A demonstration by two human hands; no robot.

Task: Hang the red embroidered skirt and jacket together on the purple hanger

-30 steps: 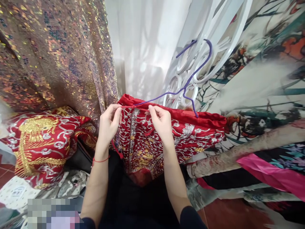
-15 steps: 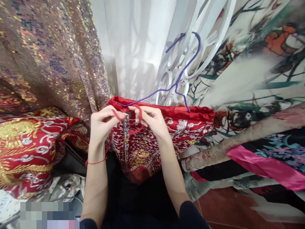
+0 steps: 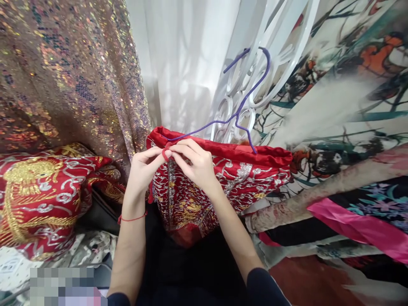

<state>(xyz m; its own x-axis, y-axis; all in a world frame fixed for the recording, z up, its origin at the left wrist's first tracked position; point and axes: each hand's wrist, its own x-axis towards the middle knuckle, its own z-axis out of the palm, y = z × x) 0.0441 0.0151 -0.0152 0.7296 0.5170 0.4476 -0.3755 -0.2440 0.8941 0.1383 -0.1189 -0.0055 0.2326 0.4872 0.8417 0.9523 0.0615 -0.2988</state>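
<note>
A red garment (image 3: 242, 174) with silver and gold embroidery hangs folded over a purple wire hanger (image 3: 245, 102). My left hand (image 3: 143, 168) and my right hand (image 3: 193, 163) meet at the garment's top left edge. Both pinch a thin red cord (image 3: 166, 154) there, fingers pressed together around it. The cord's loose end trails down beside my left wrist, which wears a red string bracelet (image 3: 131, 219). The hanger's hook rests against a white ornamental frame (image 3: 274, 51).
A sequined brown fabric (image 3: 70, 76) hangs at the left, a white curtain (image 3: 181, 63) behind. Another red embroidered garment (image 3: 41, 199) lies at the left. Printed floral fabrics (image 3: 344, 110) and a pink cloth (image 3: 360, 227) fill the right. Red tile floor (image 3: 306, 284) shows below.
My hands have drawn closer together at the garment's top edge. The red cord, earlier held apart in two strands, is now bunched between both sets of fingertips.
</note>
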